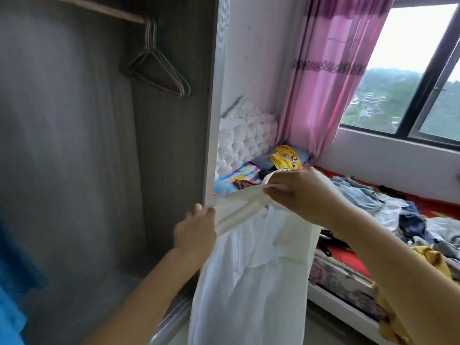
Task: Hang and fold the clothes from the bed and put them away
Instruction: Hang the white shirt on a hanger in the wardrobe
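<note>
A white garment (249, 270) hangs in front of me, stretched at its top edge between both hands. My left hand (195, 229) pinches the left end of that edge beside the wardrobe's side panel. My right hand (296, 192) grips the right end, fingers curled round the fabric, slightly higher. Several wire hangers (159, 70) dangle from the wooden rail (99, 8) inside the open grey wardrobe (74, 145). More clothes (398, 212) lie heaped on the bed (348, 267) to the right.
The wardrobe's pale side panel (214, 120) stands between the closet and the bed. A yellow shirt (286, 158) and a colourful pillow (236, 175) lie by the white tufted headboard (244, 135). A pink curtain (331, 70) and window are behind. Blue fabric (12, 282) shows at left.
</note>
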Demonstrator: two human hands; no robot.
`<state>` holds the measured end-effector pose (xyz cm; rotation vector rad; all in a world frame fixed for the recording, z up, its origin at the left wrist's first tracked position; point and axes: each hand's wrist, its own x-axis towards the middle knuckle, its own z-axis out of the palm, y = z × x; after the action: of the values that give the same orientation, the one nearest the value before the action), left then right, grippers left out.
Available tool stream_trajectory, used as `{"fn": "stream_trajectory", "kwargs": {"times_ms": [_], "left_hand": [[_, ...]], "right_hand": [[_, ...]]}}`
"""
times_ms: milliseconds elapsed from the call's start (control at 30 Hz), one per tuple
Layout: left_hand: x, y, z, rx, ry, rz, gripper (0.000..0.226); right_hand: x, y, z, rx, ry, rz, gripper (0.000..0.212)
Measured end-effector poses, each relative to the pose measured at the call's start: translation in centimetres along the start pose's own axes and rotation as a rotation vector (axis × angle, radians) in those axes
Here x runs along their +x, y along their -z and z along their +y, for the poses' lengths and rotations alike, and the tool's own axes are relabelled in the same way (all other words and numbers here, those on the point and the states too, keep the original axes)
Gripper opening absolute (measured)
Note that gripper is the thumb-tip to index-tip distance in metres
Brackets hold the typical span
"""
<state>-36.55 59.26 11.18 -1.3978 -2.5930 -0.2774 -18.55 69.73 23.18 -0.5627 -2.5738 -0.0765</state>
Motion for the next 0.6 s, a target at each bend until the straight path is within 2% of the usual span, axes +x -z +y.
{"fn": "stream_trajectory", "kwargs": {"times_ms": [33,100,167,233,333,400,467,500,567,600], "left_hand": [[0.3,-0.1,-0.6,0.047,0.043,-0.010,0.037],[0.2,-0.3,-0.8,0.004,0.037,0.091,0.036],[-0.4,-0.6,0.4,-0.219,-0.105,0.240,0.038],[-1.0,-0.4,2.1,-0.406,-0.225,0.282,0.037],[-0.9,-0.5,2.4,-0.708,-0.180,0.328,0.040],[-0.7,-0.2,1.7,-0.934,-0.143,0.434,0.048],[0.1,-0.3,0.8,-0.823,-0.189,0.526,0.049],[0.8,-0.5,0.3,-0.711,-0.219,0.512,0.045],[2.9,-0.8,-1.3,-0.548,-0.179,0.352,0.033],[4.2,-0.9,-2.7,-0.548,-0.140,0.266,0.028]], "right_hand": [[0.1,0.0,0.1,0.007,0.000,-0.003,0.018],[0.5,-0.2,0.3,0.023,0.008,-0.004,0.017],[1.1,-0.7,0.1,0.015,0.042,0.003,0.018],[2.1,-1.2,-0.4,0.000,0.091,0.015,0.020],[3.8,-2.0,-1.1,0.013,0.094,0.032,0.020],[4.9,-2.4,-1.1,0.018,0.080,0.042,0.021],[6.4,-3.0,-1.2,0.019,0.066,0.059,0.020],[7.1,-3.2,-1.4,0.017,0.071,0.063,0.020],[8.8,-4.1,-2.0,0.024,0.087,0.089,0.021],[9.6,-4.6,-2.3,0.030,0.093,0.110,0.021]]}}
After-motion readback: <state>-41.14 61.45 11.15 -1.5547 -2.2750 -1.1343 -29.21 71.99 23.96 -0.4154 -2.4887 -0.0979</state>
